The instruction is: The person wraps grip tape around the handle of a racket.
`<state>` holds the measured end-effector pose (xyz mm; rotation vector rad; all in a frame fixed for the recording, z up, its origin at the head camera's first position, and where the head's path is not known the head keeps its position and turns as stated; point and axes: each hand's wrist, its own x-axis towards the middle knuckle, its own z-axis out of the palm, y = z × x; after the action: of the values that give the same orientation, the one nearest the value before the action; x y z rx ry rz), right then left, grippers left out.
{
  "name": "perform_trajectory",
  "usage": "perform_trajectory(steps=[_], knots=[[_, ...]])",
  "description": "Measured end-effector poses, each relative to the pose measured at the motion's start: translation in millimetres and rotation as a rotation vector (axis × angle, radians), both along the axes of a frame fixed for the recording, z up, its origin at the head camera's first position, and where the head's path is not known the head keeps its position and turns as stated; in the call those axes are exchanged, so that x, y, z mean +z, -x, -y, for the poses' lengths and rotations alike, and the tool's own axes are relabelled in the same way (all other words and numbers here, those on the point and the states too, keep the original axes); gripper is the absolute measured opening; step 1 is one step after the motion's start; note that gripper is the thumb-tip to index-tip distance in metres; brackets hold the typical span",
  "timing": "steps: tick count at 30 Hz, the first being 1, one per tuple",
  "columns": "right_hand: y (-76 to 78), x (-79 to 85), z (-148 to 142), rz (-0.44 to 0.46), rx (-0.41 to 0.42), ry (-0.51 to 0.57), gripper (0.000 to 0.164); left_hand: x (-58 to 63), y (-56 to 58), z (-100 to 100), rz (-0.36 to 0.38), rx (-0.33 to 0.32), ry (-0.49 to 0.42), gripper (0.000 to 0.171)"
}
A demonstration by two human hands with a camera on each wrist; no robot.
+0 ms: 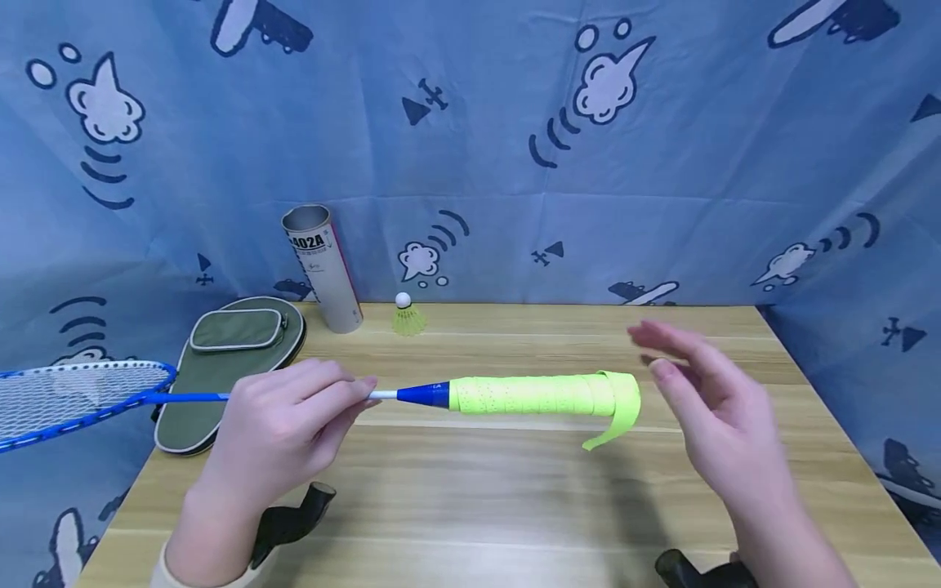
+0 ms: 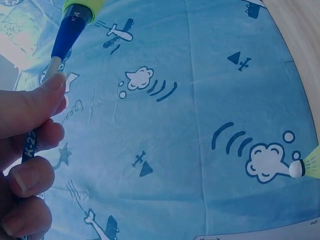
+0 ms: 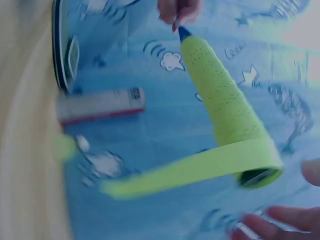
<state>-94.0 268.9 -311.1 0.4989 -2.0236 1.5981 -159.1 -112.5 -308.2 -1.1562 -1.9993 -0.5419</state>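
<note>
My left hand (image 1: 294,425) grips a blue badminton racket (image 1: 422,395) by its shaft, holding it level above the table with the head off to the left. Yellow-green grip tape (image 1: 529,395) is wound around the handle. In the right wrist view a loose end of the tape (image 3: 185,172) trails from the butt end. Beyond that end is my right hand (image 1: 716,416), apart from the tape, fingers loosely bent and holding nothing. Thumb and fingers wrap the shaft in the left wrist view, where the left hand (image 2: 32,175) shows at the edge.
Behind the racket on the wooden table (image 1: 456,523), a green zippered case (image 1: 243,359) lies at the left. A tall open shuttlecock tube (image 1: 327,273) stands beside it. A yellow shuttlecock (image 1: 408,317) sits near the back edge, before a blue patterned curtain (image 1: 470,147).
</note>
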Motion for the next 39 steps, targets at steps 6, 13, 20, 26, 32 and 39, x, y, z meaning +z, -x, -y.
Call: perform_trajectory(steps=[6,13,20,26,32,39], knots=[[-1.5,-24.4,-3,0.361,0.243,0.229,0.040,-4.2,-2.2,4,-0.031,0.021,-0.048,0.035],[-1.5,-25.1,10,0.309,0.198,0.267,0.036,-7.1,-6.4,7,-0.038,0.039,-0.066,0.037],[-6.2,-24.2,13,0.300,0.210,0.313,0.043,-2.6,-2.3,3,-0.053,0.017,-0.052,0.035],[-10.7,-23.0,16,0.426,0.093,0.324,0.028,-2.3,-0.2,2,-0.074,0.008,-0.058,0.036],[-20.0,-23.8,19,0.439,0.028,0.223,0.011,-3.3,1.1,1,-0.081,0.000,-0.076,0.035],[-30.6,-31.2,20,0.256,0.062,0.225,0.009,-1.3,-0.3,4,-0.038,0.035,-0.059,0.041]])
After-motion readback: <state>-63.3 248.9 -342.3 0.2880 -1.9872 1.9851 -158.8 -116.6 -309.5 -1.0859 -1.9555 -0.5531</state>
